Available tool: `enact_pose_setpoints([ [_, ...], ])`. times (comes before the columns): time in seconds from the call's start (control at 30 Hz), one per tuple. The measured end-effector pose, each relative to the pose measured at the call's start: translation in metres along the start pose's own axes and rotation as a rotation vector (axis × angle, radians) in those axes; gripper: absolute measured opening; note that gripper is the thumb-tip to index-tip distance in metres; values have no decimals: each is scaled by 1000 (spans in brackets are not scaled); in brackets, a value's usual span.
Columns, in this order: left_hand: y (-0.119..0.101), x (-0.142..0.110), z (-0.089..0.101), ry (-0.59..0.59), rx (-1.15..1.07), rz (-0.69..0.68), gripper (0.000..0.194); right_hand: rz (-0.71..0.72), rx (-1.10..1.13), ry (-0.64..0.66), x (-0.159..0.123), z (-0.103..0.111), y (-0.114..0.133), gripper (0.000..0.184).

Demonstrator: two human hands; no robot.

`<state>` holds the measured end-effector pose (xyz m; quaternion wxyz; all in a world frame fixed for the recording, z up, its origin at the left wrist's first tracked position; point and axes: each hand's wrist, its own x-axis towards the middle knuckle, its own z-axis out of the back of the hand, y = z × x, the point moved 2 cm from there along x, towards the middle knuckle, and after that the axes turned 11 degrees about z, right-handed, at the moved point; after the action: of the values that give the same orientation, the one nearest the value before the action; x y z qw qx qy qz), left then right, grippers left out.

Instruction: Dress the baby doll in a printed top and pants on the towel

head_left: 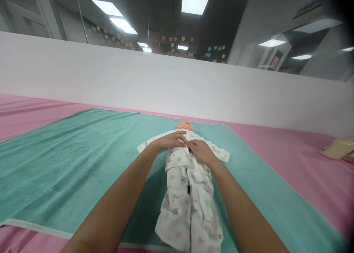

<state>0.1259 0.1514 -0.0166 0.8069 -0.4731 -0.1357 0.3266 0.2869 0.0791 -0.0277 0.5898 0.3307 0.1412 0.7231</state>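
Note:
A baby doll [184, 125] lies on its back, dressed in a white pajama top [177, 159] and matching pajama pants [177, 205] with small animal and heart prints. Both sleeves spread out to the sides. At the chest, my left hand [172, 139] rests on the top with bent fingers pinching the front edge. Across from it, my right hand [201, 149] is closed, its fingertips pinching the same front opening. The fingertips of both hands nearly meet. Whatever fastener lies between them is too small to make out.
Under the doll is a teal blanket [91, 160] with a light border, spread over a pink sheet [279, 149]. A white low wall [155, 85] runs behind, with glass above it. Something pale yellow [339, 148] lies at the right edge.

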Motion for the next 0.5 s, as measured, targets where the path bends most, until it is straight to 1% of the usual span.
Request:
enact_pose_setpoints([
  [0.13, 0, 0, -1, 53, 48, -16, 30, -51, -80, -6, 2, -2, 2, 48],
  [0.2, -1, -1, -1, 70, 48, -19, 33, -54, -99, -7, 4, -2, 2, 44],
  [0.27, -1, -1, -1, 58, 56, -8, 35, -46, -84, 5, 5, -2, 1, 37],
  [0.33, -1, 0, -2, 37, 62, -2, 36, -38, -18, 21, 4, -1, -3, 31],
  [0.5, -4, 2, -6, 14, 56, -10, 33, -63, 261, 62, -1, 3, -11, 23],
])
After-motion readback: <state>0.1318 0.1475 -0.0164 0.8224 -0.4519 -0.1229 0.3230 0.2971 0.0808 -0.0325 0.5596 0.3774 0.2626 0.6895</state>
